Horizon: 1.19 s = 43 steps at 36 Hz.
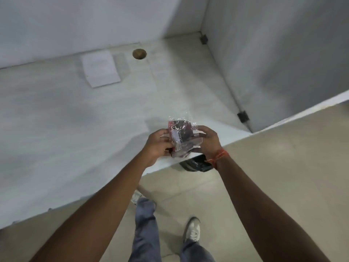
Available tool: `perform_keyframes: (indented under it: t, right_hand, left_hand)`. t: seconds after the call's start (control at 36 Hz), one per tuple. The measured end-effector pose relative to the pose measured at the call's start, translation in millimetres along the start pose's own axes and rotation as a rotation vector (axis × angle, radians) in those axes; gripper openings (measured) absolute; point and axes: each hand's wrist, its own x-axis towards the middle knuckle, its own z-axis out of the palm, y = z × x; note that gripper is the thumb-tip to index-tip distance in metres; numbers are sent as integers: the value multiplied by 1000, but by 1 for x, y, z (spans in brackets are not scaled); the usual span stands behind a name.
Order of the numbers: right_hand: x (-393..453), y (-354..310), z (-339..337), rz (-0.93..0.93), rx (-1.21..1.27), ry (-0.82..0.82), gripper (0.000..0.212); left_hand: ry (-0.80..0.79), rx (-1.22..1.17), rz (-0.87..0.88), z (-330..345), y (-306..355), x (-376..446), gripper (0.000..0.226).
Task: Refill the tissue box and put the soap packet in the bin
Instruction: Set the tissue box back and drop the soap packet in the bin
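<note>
A crinkled clear plastic packet (181, 137) with dark red and black contents is held between both hands above the front edge of the white counter (75, 129). My left hand (157, 143) grips its left side and my right hand (208, 140) grips its right side. Directly below, on the floor under the counter edge, stands a bin lined with a black bag (195, 163), mostly hidden by the counter and my right wrist. No tissue box is in view.
A white sheet of paper (101, 69) lies at the back of the counter beside a round brass cable hole (139, 53). Grey partition walls close the back and right. My legs and white shoes stand on the beige tiled floor (283, 167).
</note>
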Motion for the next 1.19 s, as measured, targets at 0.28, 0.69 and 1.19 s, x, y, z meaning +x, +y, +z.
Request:
perform_keyframes:
  t: [0.28, 0.69, 1.19]
  right_hand:
    - [-37, 93, -110, -65, 195, -90, 21]
    - [5, 220, -155, -541, -369, 457, 23]
    - [228, 366, -148, 93, -1213, 55, 78]
  left_hand:
    - [77, -369, -245, 104, -86, 0, 28]
    - [277, -138, -244, 167, -183, 82, 23]
    - [282, 296, 321, 155, -288, 221, 37]
